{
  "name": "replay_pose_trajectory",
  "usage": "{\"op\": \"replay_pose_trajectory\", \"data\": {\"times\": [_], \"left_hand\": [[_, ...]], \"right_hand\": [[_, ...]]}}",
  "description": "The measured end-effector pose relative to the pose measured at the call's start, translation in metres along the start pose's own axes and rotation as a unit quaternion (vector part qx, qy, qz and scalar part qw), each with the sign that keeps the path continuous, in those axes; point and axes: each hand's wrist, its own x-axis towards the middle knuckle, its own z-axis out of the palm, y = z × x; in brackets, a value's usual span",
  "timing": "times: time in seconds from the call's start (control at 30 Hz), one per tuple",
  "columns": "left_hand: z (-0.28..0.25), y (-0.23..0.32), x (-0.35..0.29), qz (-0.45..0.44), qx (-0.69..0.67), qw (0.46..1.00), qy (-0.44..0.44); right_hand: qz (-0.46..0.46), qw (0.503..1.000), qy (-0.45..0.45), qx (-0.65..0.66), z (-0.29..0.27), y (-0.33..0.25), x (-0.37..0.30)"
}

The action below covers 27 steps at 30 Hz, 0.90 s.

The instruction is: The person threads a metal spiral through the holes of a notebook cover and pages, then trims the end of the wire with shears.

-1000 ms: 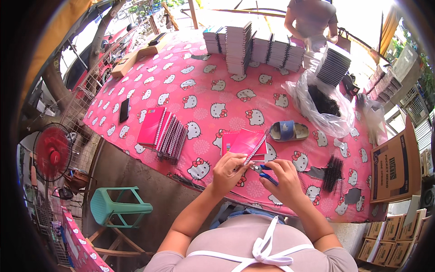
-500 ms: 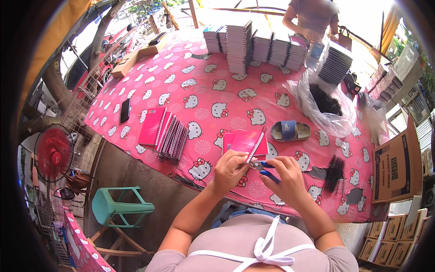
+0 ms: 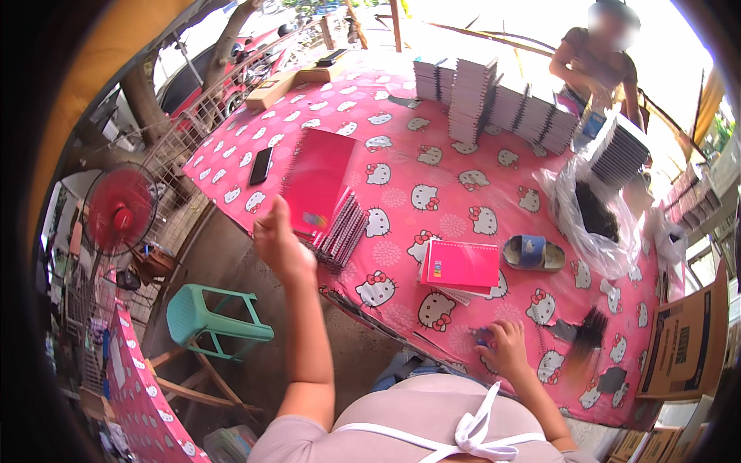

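Note:
My left hand (image 3: 285, 248) is at the near left corner of a pink spiral notebook (image 3: 320, 181), thumb raised off it and apart from the curled fingers. That notebook, slightly blurred, lies over or just above a stack of spiral notebooks (image 3: 344, 231), its coil on the left. Whether my fingers touch it is hard to see. At the table's near edge my right hand (image 3: 507, 349) curls around blue-handled pliers (image 3: 484, 337), mostly hidden under the fingers. Between the hands sits a small pile of pink notebooks (image 3: 463, 265), slightly fanned.
A blue sandal (image 3: 532, 253) and black coils (image 3: 588, 332) lie on the right. Tall notebook stacks (image 3: 471, 100) and a plastic bag of black coils (image 3: 598, 216) stand farther back. A phone (image 3: 261, 166) lies left. Below are a green stool (image 3: 193, 315) and fan (image 3: 121, 208). Another person (image 3: 602, 65) stands opposite.
My left hand has moved left to the stack with the pink notebook, which was at the pliers. My right hand has dropped toward the table edge with the pliers. The whole view has shifted.

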Motion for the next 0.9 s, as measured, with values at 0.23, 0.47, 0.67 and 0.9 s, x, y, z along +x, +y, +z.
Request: {"op": "replay_pose_trajectory", "data": {"times": [0.23, 0.47, 0.67, 0.9], "left_hand": [[-0.091, -0.073, 0.078, -0.035, 0.117, 0.990, -0.074], [-0.074, -0.102, 0.052, -0.069, 0.047, 0.993, -0.089], [-0.058, -0.087, 0.038, 0.008, 0.136, 0.991, 0.002], [-0.049, -0.089, 0.037, 0.031, 0.252, 0.967, -0.002]], "right_hand": [[-0.142, 0.936, 0.136, 0.294, -0.054, -0.074, 0.172], [-0.053, 0.864, 0.085, 0.494, 0.060, -0.166, 0.354], [0.022, 0.844, 0.204, 0.495, 0.116, -0.215, 0.374], [0.027, 0.880, 0.206, 0.427, 0.103, -0.197, 0.366]]}}
